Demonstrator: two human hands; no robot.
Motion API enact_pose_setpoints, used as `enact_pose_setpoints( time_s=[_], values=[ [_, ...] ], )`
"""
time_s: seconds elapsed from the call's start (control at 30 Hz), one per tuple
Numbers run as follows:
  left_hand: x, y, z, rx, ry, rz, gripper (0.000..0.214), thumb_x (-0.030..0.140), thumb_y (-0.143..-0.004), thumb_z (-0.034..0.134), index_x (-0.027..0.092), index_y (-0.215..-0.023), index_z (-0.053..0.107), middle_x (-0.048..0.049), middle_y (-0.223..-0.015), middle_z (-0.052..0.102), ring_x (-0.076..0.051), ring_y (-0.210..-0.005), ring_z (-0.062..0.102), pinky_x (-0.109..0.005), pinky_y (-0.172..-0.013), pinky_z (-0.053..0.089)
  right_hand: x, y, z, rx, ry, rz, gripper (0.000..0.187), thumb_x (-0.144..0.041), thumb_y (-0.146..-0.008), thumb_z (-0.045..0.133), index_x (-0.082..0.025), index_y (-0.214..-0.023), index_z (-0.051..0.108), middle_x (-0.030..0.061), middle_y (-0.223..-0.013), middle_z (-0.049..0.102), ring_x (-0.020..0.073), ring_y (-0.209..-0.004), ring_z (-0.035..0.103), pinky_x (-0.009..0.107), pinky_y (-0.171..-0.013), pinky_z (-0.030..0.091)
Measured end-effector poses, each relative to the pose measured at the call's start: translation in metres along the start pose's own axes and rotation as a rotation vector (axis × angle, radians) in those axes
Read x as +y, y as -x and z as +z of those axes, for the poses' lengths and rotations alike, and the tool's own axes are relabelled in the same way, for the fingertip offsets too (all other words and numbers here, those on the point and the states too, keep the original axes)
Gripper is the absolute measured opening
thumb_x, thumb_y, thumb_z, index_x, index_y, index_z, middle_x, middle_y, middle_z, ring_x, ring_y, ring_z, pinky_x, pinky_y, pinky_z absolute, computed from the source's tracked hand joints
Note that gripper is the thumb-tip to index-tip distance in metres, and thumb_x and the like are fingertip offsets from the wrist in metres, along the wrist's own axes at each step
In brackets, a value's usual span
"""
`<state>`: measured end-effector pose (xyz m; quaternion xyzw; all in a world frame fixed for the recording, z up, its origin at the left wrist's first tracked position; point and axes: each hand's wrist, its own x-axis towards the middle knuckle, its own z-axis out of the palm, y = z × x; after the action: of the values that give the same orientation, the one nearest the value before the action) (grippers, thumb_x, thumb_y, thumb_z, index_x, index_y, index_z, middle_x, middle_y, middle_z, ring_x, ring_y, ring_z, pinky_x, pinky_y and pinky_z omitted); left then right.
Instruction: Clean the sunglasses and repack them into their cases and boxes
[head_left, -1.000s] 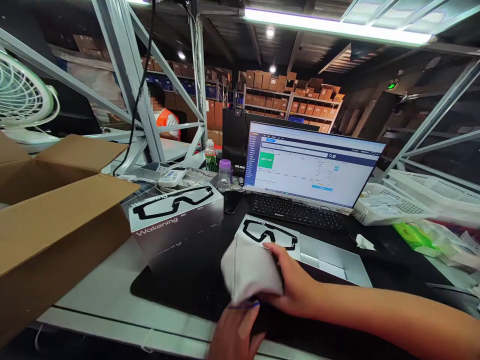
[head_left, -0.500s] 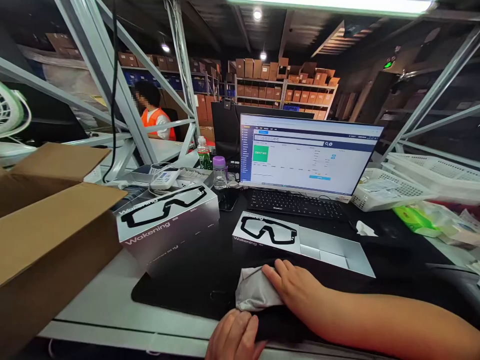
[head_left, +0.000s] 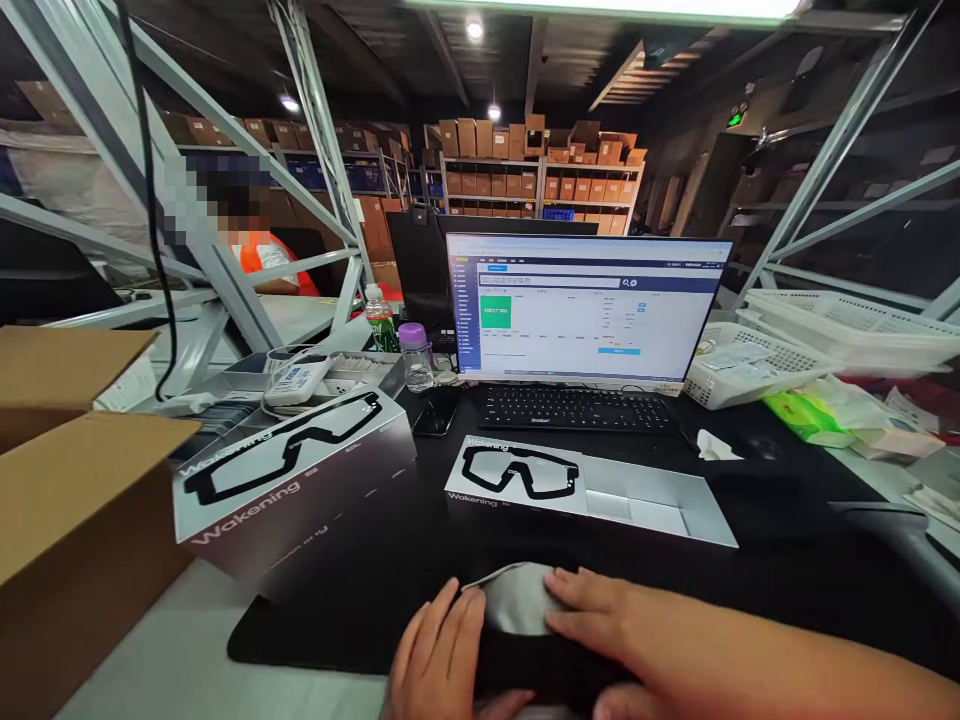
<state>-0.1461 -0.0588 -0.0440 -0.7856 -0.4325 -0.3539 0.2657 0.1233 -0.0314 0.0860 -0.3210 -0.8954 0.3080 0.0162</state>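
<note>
The right hand [head_left: 592, 610] has its fingers extended, lying almost flat on a grey cloth pouch [head_left: 517, 598], and the left hand [head_left: 436, 650] has its fingers slightly curled against the pouch's left side, neither closed in a grip, with a black fabric piece [head_left: 540, 672] under the pouch. Both hands rest near the front edge of a black desk mat [head_left: 300, 640], with dark open mat ahead before a flat Wakening card tray [head_left: 577, 490], and a Wakening box [head_left: 292, 490] stands well left
</note>
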Motion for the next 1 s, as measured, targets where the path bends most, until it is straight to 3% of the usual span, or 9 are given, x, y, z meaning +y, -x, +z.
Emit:
enact_pose_setpoints(
  time_s=[0.1,0.2,0.27,0.37,0.47,0.67,0.8,0.9,1.0],
  values=[
    [-0.001,-0.005,-0.002,-0.044,-0.018,0.065,0.060,0.065,-0.096,0.047,0.010,-0.112,0.063,-0.0130,-0.101,0.075,-0.030,-0.108,0.065,-0.043,-0.101,0.040,-0.004,0.004,0.008,-0.071,0.021,-0.062,0.075,-0.014,-0.087,0.071,-0.015,-0.155,0.039,0.0195,-0.159,0.034,0.0304,-0.148,0.033,0.041,-0.120,0.036],
    [-0.004,-0.010,-0.004,-0.129,0.020,0.118,0.065,0.071,-0.091,0.049,0.012,-0.113,0.062,-0.0115,-0.104,0.075,-0.030,-0.113,0.063,-0.043,-0.114,0.028,-0.006,0.003,0.006,-0.037,-0.006,-0.126,0.066,-0.007,-0.082,0.076,-0.021,-0.143,0.056,0.0089,-0.144,0.060,0.0224,-0.138,0.051,0.029,-0.122,0.032],
    [-0.006,-0.013,-0.006,-0.178,0.009,0.135,0.066,0.071,-0.088,0.053,0.012,-0.117,0.061,-0.0112,-0.108,0.075,-0.030,-0.116,0.062,-0.043,-0.120,0.020,-0.004,0.002,0.006,0.021,0.020,-0.135,0.061,-0.011,-0.080,0.079,-0.023,-0.138,0.061,0.0051,-0.129,0.071,0.0208,-0.129,0.060,0.024,-0.118,0.037],
    [-0.008,-0.015,-0.008,-0.201,-0.011,0.169,0.068,0.067,-0.088,0.057,0.008,-0.122,0.060,-0.0126,-0.113,0.075,-0.031,-0.114,0.064,-0.044,-0.125,0.010,0.006,0.000,0.018,0.145,0.155,-0.128,0.052,-0.025,-0.089,0.072,-0.020,-0.139,0.060,0.0110,-0.137,0.066,0.0262,-0.132,0.058,0.033,-0.113,0.047],
    [-0.011,-0.020,-0.010,-0.197,0.017,0.199,0.075,0.067,-0.090,0.056,0.006,-0.133,0.056,-0.0122,-0.117,0.074,-0.029,-0.118,0.063,-0.046,-0.126,0.003,0.026,-0.005,0.035,0.310,0.328,-0.124,0.056,-0.022,-0.094,0.060,-0.019,-0.149,0.049,0.0137,-0.153,0.049,0.0300,-0.142,0.046,0.047,-0.117,0.042],
    [-0.023,-0.015,0.002,-0.173,0.146,0.238,0.078,0.068,-0.098,0.037,0.013,-0.153,0.037,-0.0093,-0.123,0.072,-0.026,-0.134,0.054,-0.039,-0.109,0.043,0.049,-0.027,0.050,0.275,0.597,-0.065,0.088,-0.007,-0.079,0.063,-0.017,-0.159,0.027,0.0184,-0.155,0.045,0.0312,-0.112,0.067,0.043,-0.083,0.058],
    [-0.025,-0.001,0.015,-0.085,0.323,0.148,0.062,0.055,-0.104,0.033,0.023,-0.157,0.030,-0.0122,-0.126,0.068,-0.028,-0.134,0.054,-0.050,-0.110,0.046,0.035,-0.039,0.043,0.309,0.625,0.020,0.070,-0.019,-0.090,0.059,-0.009,-0.155,0.035,0.0208,-0.132,0.066,0.0292,-0.091,0.071,0.038,-0.066,0.055],
    [-0.017,-0.002,0.014,-0.087,0.340,-0.028,0.086,0.067,-0.091,0.055,0.019,-0.157,0.030,-0.0233,-0.140,0.055,-0.037,-0.134,0.053,-0.056,-0.099,0.055,0.022,-0.043,0.045,0.312,0.508,0.064,0.066,-0.040,-0.097,0.055,-0.009,-0.153,0.039,0.0193,-0.123,0.070,0.0306,-0.094,0.071,0.042,-0.077,0.056],
    [-0.006,-0.009,0.008,-0.301,0.419,-0.221,0.129,0.053,-0.059,0.091,0.012,-0.159,0.020,-0.0307,-0.154,0.038,-0.044,-0.136,0.049,-0.053,-0.097,0.058,0.017,-0.046,0.059,0.263,0.423,-0.006,0.103,-0.065,-0.082,0.064,-0.005,-0.158,0.027,0.0274,-0.139,0.057,0.0424,-0.120,0.059,0.056,-0.100,0.048]
  ],
)
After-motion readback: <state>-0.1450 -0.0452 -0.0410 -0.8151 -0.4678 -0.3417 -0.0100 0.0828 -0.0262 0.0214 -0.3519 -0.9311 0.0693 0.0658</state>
